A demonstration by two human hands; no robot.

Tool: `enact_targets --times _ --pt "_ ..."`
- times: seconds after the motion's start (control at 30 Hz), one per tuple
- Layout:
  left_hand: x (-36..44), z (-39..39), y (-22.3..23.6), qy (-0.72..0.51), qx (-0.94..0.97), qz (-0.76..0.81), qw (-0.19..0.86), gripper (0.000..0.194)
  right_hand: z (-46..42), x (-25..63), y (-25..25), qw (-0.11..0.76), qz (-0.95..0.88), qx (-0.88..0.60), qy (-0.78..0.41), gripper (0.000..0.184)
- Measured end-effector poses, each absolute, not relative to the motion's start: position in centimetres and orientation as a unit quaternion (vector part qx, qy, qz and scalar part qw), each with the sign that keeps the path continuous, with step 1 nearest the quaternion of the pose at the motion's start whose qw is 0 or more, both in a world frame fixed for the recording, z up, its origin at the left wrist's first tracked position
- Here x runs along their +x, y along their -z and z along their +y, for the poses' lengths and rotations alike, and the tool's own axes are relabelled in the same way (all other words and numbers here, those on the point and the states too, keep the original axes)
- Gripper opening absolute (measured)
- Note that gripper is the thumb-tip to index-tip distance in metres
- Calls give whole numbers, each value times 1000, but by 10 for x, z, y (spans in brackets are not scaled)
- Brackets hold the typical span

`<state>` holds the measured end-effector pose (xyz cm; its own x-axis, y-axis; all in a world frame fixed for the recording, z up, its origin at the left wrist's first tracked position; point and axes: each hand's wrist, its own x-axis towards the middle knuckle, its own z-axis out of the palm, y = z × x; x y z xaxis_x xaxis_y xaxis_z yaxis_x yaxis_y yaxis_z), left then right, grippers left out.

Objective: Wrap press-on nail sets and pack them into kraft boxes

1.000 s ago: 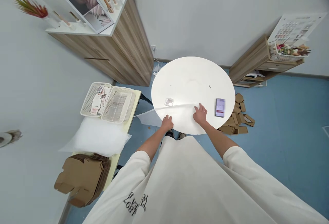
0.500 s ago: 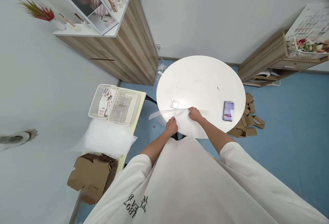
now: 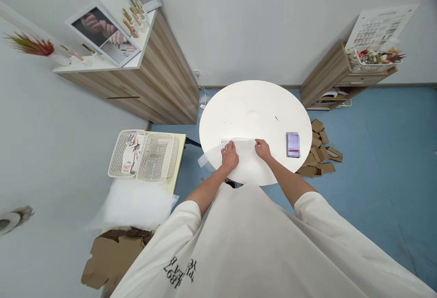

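A thin white translucent sheet (image 3: 246, 159) lies on the near part of the round white table (image 3: 254, 106), its left corner hanging past the edge. My left hand (image 3: 229, 156) rests on the sheet's left part with fingers down on it. My right hand (image 3: 262, 149) presses the sheet's far edge, fingers bent over it. A small clear packet (image 3: 223, 141) lies just beyond my left hand, partly covered by the sheet. A phone (image 3: 292, 144) lies to the right of my right hand.
Two white baskets (image 3: 143, 154) sit on a small yellow side table at the left, with white foam sheets (image 3: 136, 202) and flat cardboard boxes (image 3: 109, 254) nearer me. Loose cardboard pieces (image 3: 321, 152) lie on the blue floor. Wooden cabinets stand at both back corners.
My left hand moved forward from the table's near edge onto the sheet, next to the packet. The sheet was drawn further onto the table and now partly covers the packet.
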<state>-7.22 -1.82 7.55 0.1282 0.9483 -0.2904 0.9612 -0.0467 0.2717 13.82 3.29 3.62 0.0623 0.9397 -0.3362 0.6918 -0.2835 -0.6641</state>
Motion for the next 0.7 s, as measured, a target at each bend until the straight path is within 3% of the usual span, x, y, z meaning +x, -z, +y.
enact_targets --times 0.2,0.7 --pt "-48 8 -94 12 760 625 177 75 21 157 -42 184 -525 -742 -375 49" --pt "-17 31 -88 16 827 530 185 80 -8 176 -28 150 -447 -779 -413 52"
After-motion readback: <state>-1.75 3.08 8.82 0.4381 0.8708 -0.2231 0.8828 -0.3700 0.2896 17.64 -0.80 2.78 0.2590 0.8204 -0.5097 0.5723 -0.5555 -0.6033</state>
